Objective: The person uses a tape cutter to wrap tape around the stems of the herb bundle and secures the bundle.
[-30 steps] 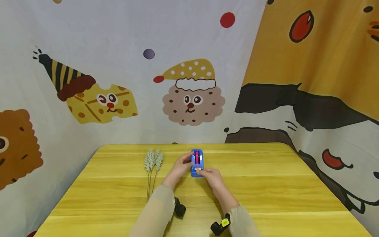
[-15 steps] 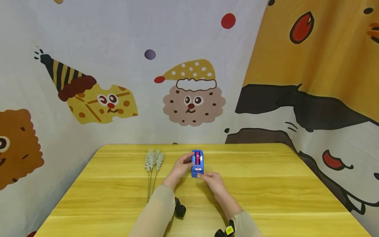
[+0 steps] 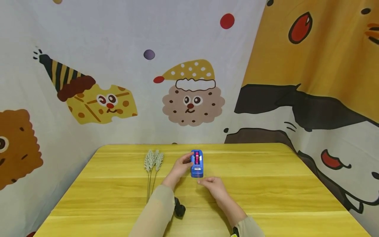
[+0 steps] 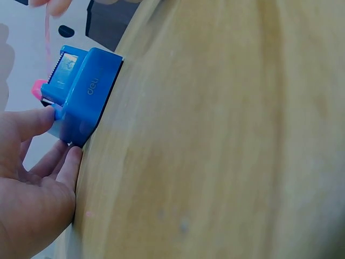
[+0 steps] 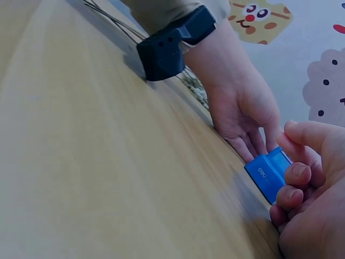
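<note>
Back from the blue dispenser [image 4: 90, 102] slides the right hand [image 3: 216, 187], thumb and finger pinching a pink tape strip [image 4: 47, 39]; the left hand [image 3: 179, 167] grips that dispenser upright on the table [image 3: 266, 187]; too sharp a tug could snap the strip or yank the dispenser loose.

On the table [image 3: 266, 184], sprigs [image 3: 151, 163] are laid left of the tape dispenser [image 3: 197, 166]; the right hand [image 3: 216, 187] is held nearer and right.

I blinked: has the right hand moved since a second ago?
Yes: against the table, the right hand has pulled back down the head view, away from the blue tape dispenser.
</note>
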{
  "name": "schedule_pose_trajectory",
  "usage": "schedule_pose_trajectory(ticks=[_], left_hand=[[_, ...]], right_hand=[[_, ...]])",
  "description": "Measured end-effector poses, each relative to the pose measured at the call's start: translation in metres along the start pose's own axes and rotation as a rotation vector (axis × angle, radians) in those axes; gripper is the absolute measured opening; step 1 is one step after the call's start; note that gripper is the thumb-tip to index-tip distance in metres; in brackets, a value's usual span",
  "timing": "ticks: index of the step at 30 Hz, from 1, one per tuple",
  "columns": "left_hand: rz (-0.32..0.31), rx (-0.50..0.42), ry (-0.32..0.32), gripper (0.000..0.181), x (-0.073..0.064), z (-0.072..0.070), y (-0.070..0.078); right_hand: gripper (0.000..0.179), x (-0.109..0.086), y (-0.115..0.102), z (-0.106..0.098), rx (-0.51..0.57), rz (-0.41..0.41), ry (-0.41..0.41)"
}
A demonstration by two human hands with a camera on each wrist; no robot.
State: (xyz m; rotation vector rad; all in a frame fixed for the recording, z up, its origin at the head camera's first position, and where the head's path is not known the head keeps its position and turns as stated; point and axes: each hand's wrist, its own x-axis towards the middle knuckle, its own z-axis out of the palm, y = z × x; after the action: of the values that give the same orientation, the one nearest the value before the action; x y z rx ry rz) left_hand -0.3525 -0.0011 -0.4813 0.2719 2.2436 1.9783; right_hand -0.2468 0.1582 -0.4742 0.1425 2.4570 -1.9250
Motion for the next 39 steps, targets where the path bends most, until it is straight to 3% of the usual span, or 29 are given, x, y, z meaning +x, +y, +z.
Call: schedule_pose_trajectory(ticks=[24,39], left_hand=[[-0.016,-0.019,0.008,0.045,0.000,0.000,0.001],[-0.031,-0.010,0.013,0.044,0.000,0.002,0.001]], right_hand=[[0.028,-0.031,0.003,-0.003,-0.022,-0.012,-0.069],[0.028,-0.044,0.003,-0.003,0.000,-0.063,-0.107]])
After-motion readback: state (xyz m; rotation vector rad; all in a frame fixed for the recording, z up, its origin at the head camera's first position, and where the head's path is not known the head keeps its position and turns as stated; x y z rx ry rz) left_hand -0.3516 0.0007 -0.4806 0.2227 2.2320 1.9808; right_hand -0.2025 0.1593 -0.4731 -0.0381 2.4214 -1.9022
